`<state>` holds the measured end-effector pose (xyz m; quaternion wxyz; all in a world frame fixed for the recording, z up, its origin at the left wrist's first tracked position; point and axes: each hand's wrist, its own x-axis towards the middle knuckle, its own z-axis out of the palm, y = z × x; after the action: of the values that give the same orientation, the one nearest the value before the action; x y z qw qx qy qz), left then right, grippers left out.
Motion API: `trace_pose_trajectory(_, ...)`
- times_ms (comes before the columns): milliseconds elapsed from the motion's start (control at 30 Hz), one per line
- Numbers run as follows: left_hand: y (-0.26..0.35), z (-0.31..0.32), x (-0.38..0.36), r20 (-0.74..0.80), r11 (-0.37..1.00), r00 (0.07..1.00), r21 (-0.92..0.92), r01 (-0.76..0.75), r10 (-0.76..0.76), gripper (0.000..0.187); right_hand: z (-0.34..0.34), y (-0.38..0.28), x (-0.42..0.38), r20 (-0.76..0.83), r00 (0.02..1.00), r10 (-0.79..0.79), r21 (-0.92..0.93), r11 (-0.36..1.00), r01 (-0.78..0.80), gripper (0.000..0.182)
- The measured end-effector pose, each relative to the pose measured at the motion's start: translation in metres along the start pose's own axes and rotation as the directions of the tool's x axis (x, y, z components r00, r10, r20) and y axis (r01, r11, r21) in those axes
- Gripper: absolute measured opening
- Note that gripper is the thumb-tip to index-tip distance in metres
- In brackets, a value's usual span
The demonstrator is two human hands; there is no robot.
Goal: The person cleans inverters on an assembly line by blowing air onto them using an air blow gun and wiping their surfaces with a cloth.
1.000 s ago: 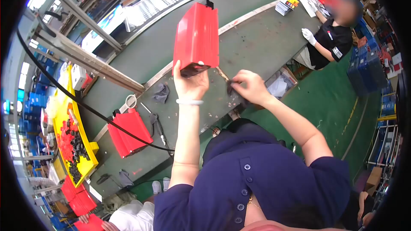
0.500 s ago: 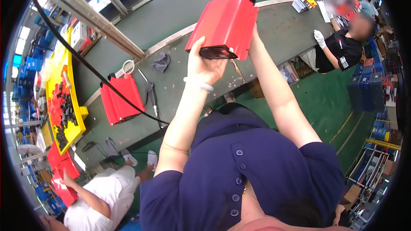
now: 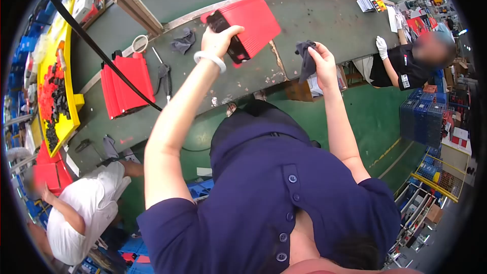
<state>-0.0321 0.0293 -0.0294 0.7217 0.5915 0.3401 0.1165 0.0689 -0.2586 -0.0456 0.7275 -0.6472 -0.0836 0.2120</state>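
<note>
My left hand (image 3: 217, 44), a white band at its wrist, grips a red ribbed metal case (image 3: 257, 23) by its black end panel, thumb over the edge. The case is tilted close over the green-grey workbench (image 3: 324, 20). Off to the right, my right hand (image 3: 325, 66) pinches a dark grey cloth (image 3: 306, 60) between thumb and fingers, apart from the case. A second dark cloth (image 3: 183, 40) lies crumpled on the bench left of the case. Further left rests another red case (image 3: 128, 85), with a power screwdriver (image 3: 164, 76) beside it.
A yellow tray (image 3: 75, 116) of red and black small parts stands at the left. A black cable (image 3: 96, 56) hangs across the bench's left side. A co-worker in white (image 3: 83, 208) handles a red case at lower left; another person in black (image 3: 390, 63) wears white gloves at right.
The red case has come down and turned, its ribbed face now showing. My right hand has left it and moved right, with the dark cloth now visible in its fingers.
</note>
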Motion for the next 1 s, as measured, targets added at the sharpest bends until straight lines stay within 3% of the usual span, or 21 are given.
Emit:
trace_pose_trajectory(33, 0.002, -0.004, 0.003, 0.008, 0.966, 0.999, 0.257, -0.037, 0.036, 0.047, 0.003, 0.002, 0.002, 0.001, 1.0, -0.029, -0.045, 0.999, 0.029, 0.017)
trace_pose_trajectory(67, 0.006, -0.004, 0.008, 0.061, 0.839, 0.99, 0.524, -0.143, 0.13, 0.054, 0.003, 0.009, 0.009, -0.004, 0.999, -0.039, -0.027, 0.999, 0.039, 0.018)
trace_pose_trajectory(100, 0.014, -0.001, 0.009, 0.14, 0.629, 0.97, 0.741, -0.234, 0.197, 0.061, 0.009, 0.008, 0.013, 0.006, 0.999, -0.054, -0.047, 0.997, 0.054, 0.02)
trace_pose_trajectory(133, 0.022, 0.006, 0.006, 0.199, 0.507, 0.966, 0.823, -0.258, 0.167, 0.071, 0.012, 0.009, 0.016, -0.01, 0.999, -0.053, -0.078, 0.996, 0.052, 0.02)
trace_pose_trajectory(167, 0.031, 0.015, 0.002, 0.267, 0.408, 0.956, 0.865, -0.292, 0.12, 0.069, 0.015, 0.009, 0.023, -0.027, 0.998, -0.059, -0.112, 0.992, 0.056, 0.021)
trace_pose_trajectory(233, 0.018, 0.031, 0.004, 0.362, 0.307, 0.903, 0.853, -0.421, 0.231, 0.076, 0.025, -0.001, 0.03, 0.052, 0.992, -0.111, -0.185, 0.975, 0.119, 0.02)
trace_pose_trajectory(333, 0.019, 0.053, -0.001, 0.354, 0.273, 0.922, 0.882, -0.385, 0.156, 0.083, 0.035, -0.003, 0.043, 0.047, 0.991, -0.128, -0.109, 0.985, 0.133, 0.02)
trace_pose_trajectory(467, 0.004, 0.063, -0.001, 0.386, 0.289, 0.869, 0.833, -0.472, 0.308, 0.089, 0.049, -0.017, 0.056, -0.114, 0.923, -0.367, -0.061, 0.93, 0.362, 0.02)
trace_pose_trajectory(533, -0.002, 0.064, -0.003, 0.384, 0.264, 0.83, 0.82, -0.508, 0.405, 0.091, 0.05, -0.028, 0.051, -0.059, 0.929, -0.366, -0.205, 0.915, 0.348, 0.017)
trace_pose_trajectory(567, 0.0, 0.064, -0.003, 0.382, 0.272, 0.848, 0.828, -0.49, 0.367, 0.094, 0.052, -0.033, 0.048, -0.029, 0.93, -0.367, -0.27, 0.899, 0.346, 0.016)
trace_pose_trajectory(633, 0.008, 0.063, -0.005, 0.369, 0.282, 0.881, 0.848, -0.449, 0.295, 0.101, 0.06, -0.037, 0.036, 0.113, 0.927, -0.359, -0.429, 0.824, 0.371, 0.015)
trace_pose_trajectory(700, 0.009, 0.055, -0.01, 0.392, 0.272, 0.842, 0.821, -0.502, 0.371, 0.113, 0.069, -0.03, 0.031, 0.45, 0.679, -0.58, -0.5, 0.466, 0.73, 0.019)
trace_pose_trajectory(733, 0.009, 0.048, -0.014, 0.404, 0.262, 0.818, 0.807, -0.529, 0.409, 0.119, 0.074, -0.021, 0.026, 0.457, 0.706, -0.541, -0.533, 0.469, 0.705, 0.019)
trace_pose_trajectory(833, -0.009, 0.005, -0.021, 0.34, 0.579, 0.843, 0.616, -0.534, 0.416, 0.136, 0.076, -0.006, 0.023, 0.459, 0.712, -0.532, -0.584, 0.423, 0.693, 0.018)
trace_pose_trajectory(867, -0.023, -0.004, -0.022, 0.291, 0.746, 0.874, 0.457, -0.484, 0.388, 0.139, 0.075, -0.006, 0.024, 0.462, 0.703, -0.541, -0.585, 0.41, 0.7, 0.018)
trace_pose_trajectory(967, -0.064, -0.007, -0.018, 0.252, 0.825, 0.865, 0.274, -0.494, 0.434, 0.138, 0.08, -0.014, 0.027, 0.467, 0.733, -0.494, -0.602, 0.429, 0.673, 0.016)
trace_pose_trajectory(1000, -0.079, -0.005, -0.012, 0.212, 0.847, 0.866, 0.202, -0.492, 0.453, 0.126, 0.082, -0.019, 0.03, 0.465, 0.751, -0.469, -0.614, 0.44, 0.655, 0.015)
